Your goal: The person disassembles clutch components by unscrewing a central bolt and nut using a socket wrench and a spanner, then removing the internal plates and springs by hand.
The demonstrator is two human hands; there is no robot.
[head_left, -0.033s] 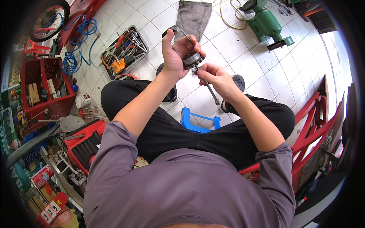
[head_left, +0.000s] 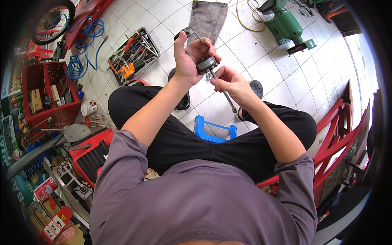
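Out in front of me, my left hand (head_left: 191,59) is closed round a dark round toothed metal part (head_left: 207,64), with its thumb pointing up. A thin bent metal lever with a dark end (head_left: 188,31) rises beyond the left fingers; whether it joins the toothed part is hidden. From under that part a long slim metal rod (head_left: 227,98) slants down to the right, ending in a small knob. My right hand (head_left: 232,83) pinches the rod just below the toothed part, between thumb and fingers.
A tool tray (head_left: 153,49) lies on the tiled floor ahead left, near a blue hose (head_left: 75,65). A dark mat (head_left: 207,18) and green bench grinder (head_left: 288,26) are farther off. A blue plastic stool (head_left: 200,128) shows between my legs; red metal frames (head_left: 335,122) stand right.
The rod's lower end has swung very slightly to the right, and my right fingers have shifted a little on it. My left hand looks unmoved.
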